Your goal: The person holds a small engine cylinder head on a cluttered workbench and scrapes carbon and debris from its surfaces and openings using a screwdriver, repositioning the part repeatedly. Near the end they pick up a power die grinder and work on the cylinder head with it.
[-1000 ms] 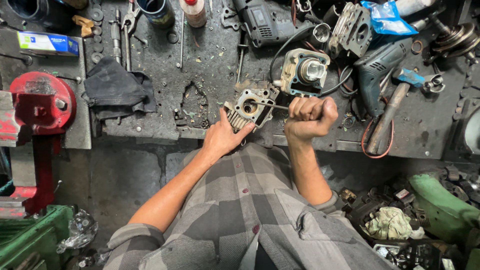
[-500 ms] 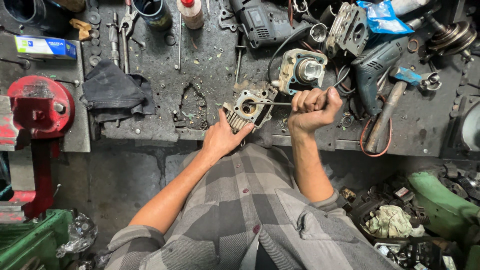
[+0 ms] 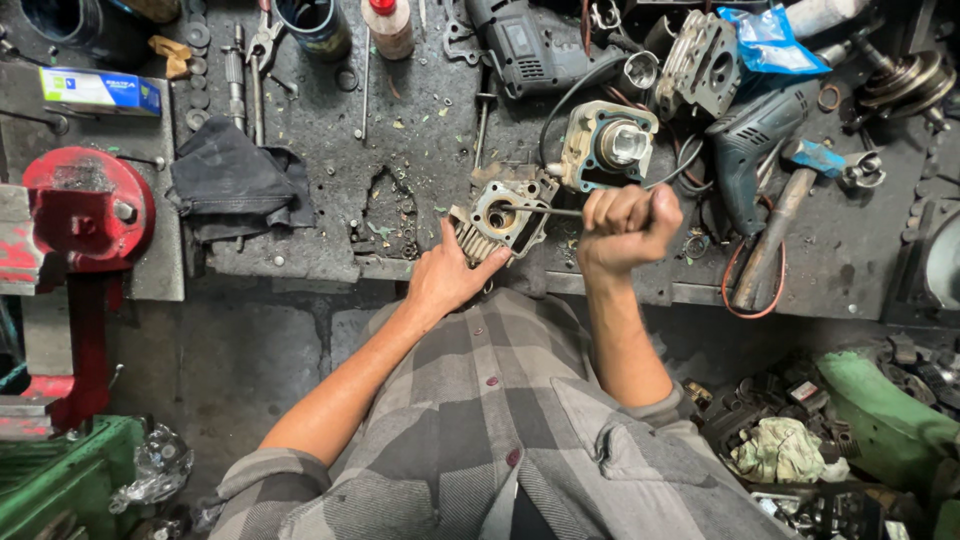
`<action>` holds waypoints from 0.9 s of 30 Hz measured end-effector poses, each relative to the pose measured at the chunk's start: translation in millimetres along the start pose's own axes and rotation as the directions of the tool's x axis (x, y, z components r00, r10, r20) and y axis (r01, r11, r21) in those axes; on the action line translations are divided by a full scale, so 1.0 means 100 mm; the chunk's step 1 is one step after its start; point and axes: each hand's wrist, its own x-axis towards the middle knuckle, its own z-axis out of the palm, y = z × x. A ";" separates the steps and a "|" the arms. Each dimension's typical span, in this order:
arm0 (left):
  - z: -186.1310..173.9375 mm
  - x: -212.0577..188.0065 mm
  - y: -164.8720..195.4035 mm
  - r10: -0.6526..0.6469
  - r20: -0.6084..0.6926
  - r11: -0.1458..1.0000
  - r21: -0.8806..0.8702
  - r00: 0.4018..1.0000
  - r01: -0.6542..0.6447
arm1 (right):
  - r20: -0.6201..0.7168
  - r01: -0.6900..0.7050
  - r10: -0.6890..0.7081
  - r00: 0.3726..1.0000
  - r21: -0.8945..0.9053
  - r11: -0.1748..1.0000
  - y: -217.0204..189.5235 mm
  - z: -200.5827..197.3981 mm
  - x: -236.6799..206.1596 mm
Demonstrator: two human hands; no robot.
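Observation:
A finned metal engine part point(image 3: 503, 214) lies near the front edge of the dark workbench point(image 3: 330, 160). My left hand point(image 3: 447, 274) presses against its near side, fingers spread along the fins. My right hand point(image 3: 628, 226) is clenched in a fist around the handle of a thin metal tool point(image 3: 545, 210), whose shaft runs left into the part's round opening. Just behind sits a pale engine cylinder point(image 3: 610, 142) with a shiny bore.
A red vise point(image 3: 85, 205) stands at the left, a black cloth point(image 3: 235, 185) beside it. Power drills point(image 3: 525, 45), a blue drill point(image 3: 755, 140), a hammer point(image 3: 775, 225), cans, bottles and loose washers crowd the bench. Green bins and scrap lie on the floor.
My right fist with the tool has shifted slightly up and to the right. My left hand stays pressed on the finned part.

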 end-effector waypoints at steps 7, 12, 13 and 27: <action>0.00 0.01 0.00 -0.008 0.003 1.000 -0.006 1.000 0.008 | -0.084 -0.007 0.011 0.996 0.053 0.999 -0.02 0.07 -0.03; 0.01 0.02 0.02 -0.006 0.000 1.000 -0.007 1.000 0.006 | 0.200 0.110 -0.087 0.976 -0.103 0.989 -0.03 0.20 -0.08; 0.01 0.02 0.02 -0.011 0.006 1.000 0.001 1.000 0.011 | 0.208 0.099 -0.080 0.975 -0.085 0.991 -0.03 0.21 -0.08; 0.00 -0.02 0.02 -0.004 -0.001 1.000 -0.005 1.000 0.004 | 0.201 -0.232 0.240 0.950 -0.060 0.971 -0.07 0.09 0.34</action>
